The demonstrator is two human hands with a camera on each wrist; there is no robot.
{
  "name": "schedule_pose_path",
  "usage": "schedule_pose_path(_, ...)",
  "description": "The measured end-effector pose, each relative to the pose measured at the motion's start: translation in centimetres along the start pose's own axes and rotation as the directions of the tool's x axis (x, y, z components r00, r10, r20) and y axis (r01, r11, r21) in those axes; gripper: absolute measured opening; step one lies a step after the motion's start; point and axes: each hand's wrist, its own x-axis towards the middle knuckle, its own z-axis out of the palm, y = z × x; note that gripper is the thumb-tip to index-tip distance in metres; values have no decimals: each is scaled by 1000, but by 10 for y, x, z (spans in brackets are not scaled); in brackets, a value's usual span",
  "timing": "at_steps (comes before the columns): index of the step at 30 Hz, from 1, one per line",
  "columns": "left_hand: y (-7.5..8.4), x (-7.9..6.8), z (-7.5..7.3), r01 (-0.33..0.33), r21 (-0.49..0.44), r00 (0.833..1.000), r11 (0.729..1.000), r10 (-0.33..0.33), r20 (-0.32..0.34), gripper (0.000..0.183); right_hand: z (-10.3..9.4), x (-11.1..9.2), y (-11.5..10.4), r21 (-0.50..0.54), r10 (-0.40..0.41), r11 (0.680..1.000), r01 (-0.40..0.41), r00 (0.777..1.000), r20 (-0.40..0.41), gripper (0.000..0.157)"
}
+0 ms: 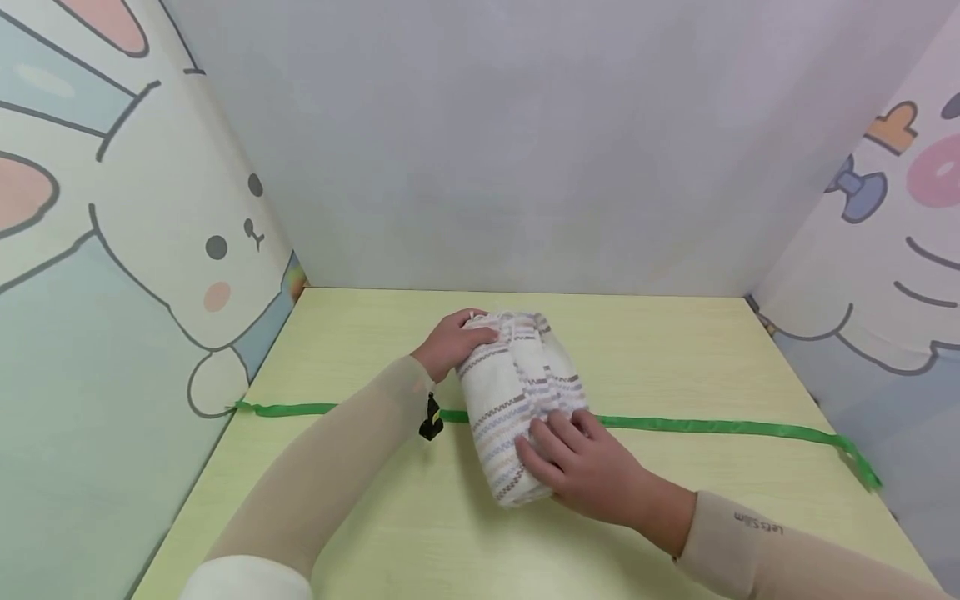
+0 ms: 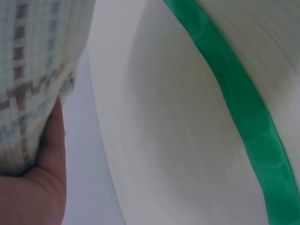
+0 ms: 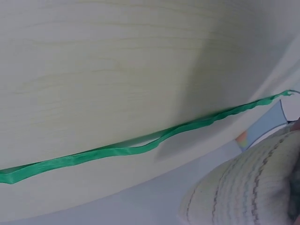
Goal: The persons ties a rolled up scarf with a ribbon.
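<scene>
A folded, rolled-up towel [image 1: 498, 396], white with brown and pale blue stripes, is held between both hands over the middle of the table. It tilts, its upper end leaning left. My left hand [image 1: 452, 340] grips the upper left end, thumb lying across the front. At the lower right side, my right hand [image 1: 592, 467] holds the towel with bent fingers spread over its face; its thumb is hidden. The left wrist view has the towel [image 2: 33, 79] resting in the left hand [image 2: 37, 192]. Striped cloth of the towel [image 3: 248, 183] fills the lower right of the right wrist view.
A green ribbon [image 1: 697, 426] runs across the pale wooden table [image 1: 645, 350] from side to side, passing behind the towel. A grey wall [image 1: 525, 150] stands at the back, with cartoon-printed panels [image 1: 135, 250] on both sides. A small black tag [image 1: 431, 421] hangs by the left wrist.
</scene>
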Motion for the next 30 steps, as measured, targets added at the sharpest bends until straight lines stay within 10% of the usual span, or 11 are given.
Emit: schedule_pose_path(30, -10, 33, 21, -42, 118, 987, 992, 23, 159, 43, 23, 1, -26, 6, 28, 1000, -29, 990, 135, 43)
